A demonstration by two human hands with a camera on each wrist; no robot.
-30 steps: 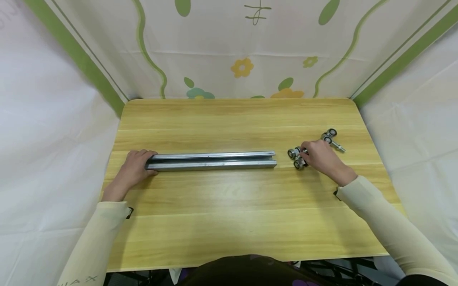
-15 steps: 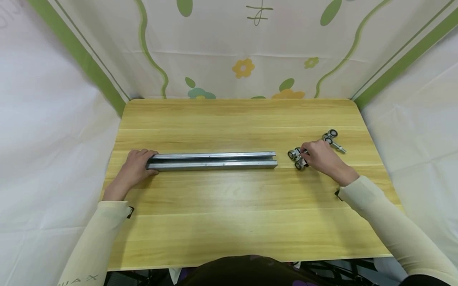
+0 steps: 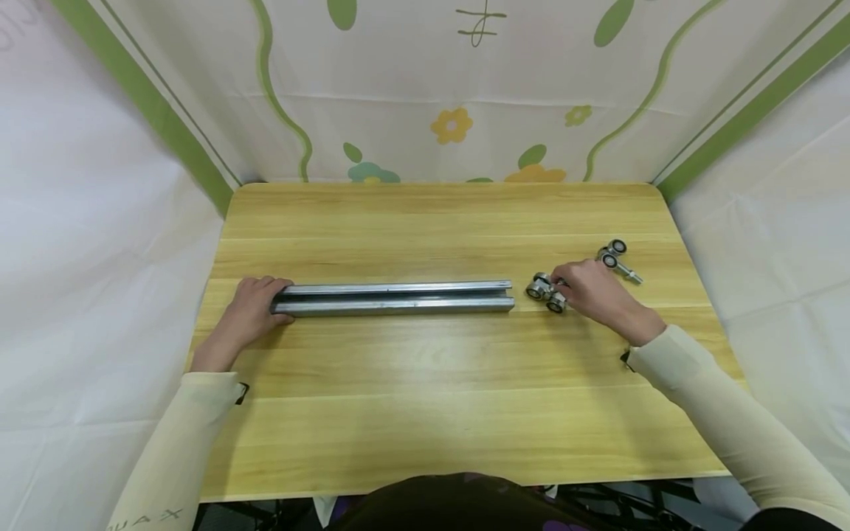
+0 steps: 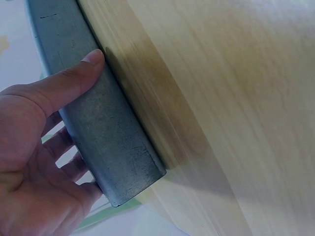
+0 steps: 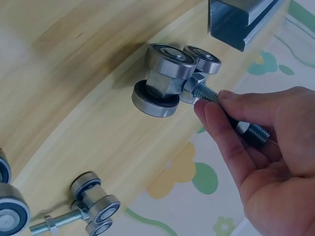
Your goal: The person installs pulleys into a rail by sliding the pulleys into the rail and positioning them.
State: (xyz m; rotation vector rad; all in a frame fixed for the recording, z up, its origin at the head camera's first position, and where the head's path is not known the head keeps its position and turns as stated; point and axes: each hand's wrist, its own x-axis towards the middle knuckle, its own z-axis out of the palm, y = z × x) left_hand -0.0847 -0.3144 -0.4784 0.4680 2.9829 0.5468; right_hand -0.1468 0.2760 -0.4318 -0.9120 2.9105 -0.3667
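My left hand (image 3: 249,313) grips the left end of a grey metal C-channel rail (image 3: 398,307), which lies across the table with its slot showing. In the left wrist view the thumb (image 4: 74,81) lies along one flat side and the fingers are on the other side. At the rail's right end, a short gap away, my right hand (image 3: 598,296) holds a roller trolley (image 3: 536,290). In the right wrist view, thumb and fingers (image 5: 231,142) pinch the trolley's threaded bolt (image 5: 204,92); its bearing wheels (image 5: 170,61) point towards the open rail end.
Another roller trolley (image 3: 614,255) with its bolt lies on the wooden table (image 3: 425,413), behind the right hand. More bearing wheels (image 5: 10,214) are cut off at the right wrist view's left edge. A patterned white cloth (image 3: 398,66) stands behind the table.
The trolley in my right hand has turned and shifted slightly left, nearer to the rail's end. My left hand and the rail stay in place.
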